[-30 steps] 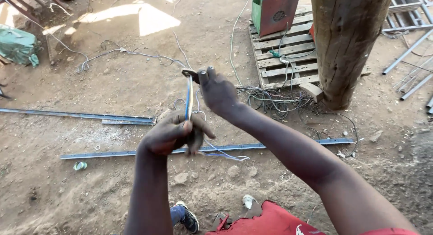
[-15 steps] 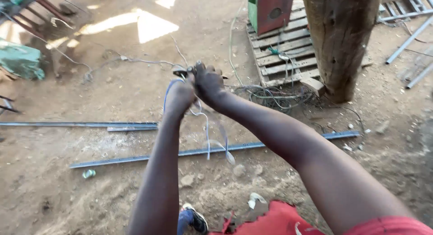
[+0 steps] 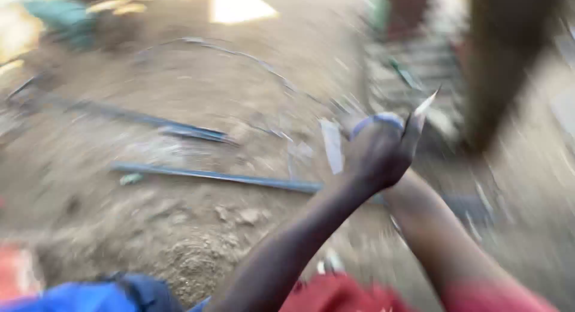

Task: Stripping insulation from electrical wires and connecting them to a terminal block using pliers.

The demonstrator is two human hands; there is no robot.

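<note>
Overhead-blurred, my left hand (image 3: 376, 157) is fisted around a blue wire (image 3: 376, 119) looping over its knuckles, above the long blue rail (image 3: 209, 176) on the dirt, my right hand hidden behind it, grip impossible to tell.

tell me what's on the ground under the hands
Under the hands lies dirt ground with a long blue bar that runs behind the forearms. Its right stretch is covered by the arms, and blur hides smaller things.
</note>
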